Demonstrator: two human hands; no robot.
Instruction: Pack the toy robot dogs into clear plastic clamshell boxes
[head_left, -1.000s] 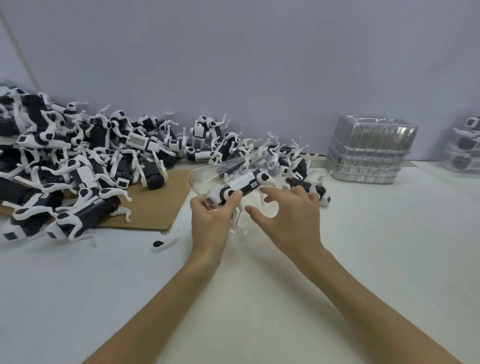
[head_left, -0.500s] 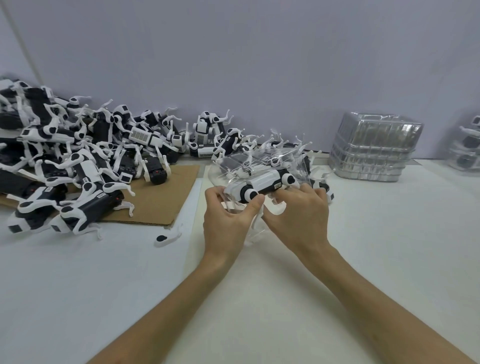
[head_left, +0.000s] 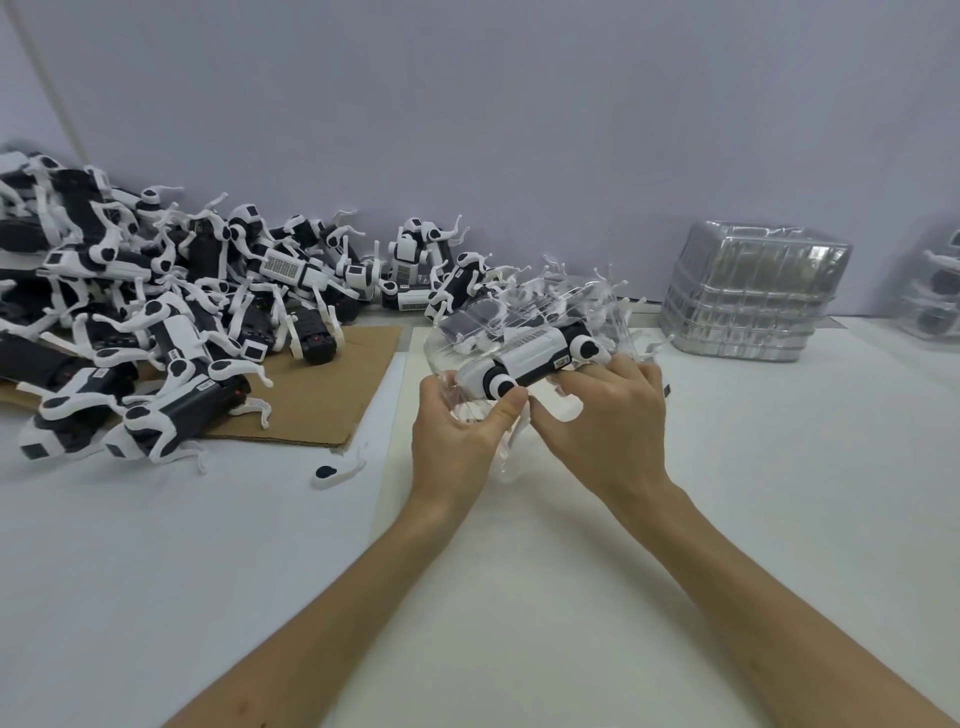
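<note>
One toy robot dog (head_left: 524, 364) lies in an open clamshell box (head_left: 524, 317), mid-table | left hand (head_left: 457, 441) grips box's left end, thumb on dog | right hand (head_left: 608, 421) grips right end | dog pile (head_left: 156, 322) on cardboard (head_left: 332, 400) left | empty box stack (head_left: 753, 296) right

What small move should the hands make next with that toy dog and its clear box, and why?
Probably press the toy robot dog down into the clamshell box. The dog lies tilted on the open box; the left hand grips the box, thumb against the dog, and the right hand holds the dog's far end.
</note>
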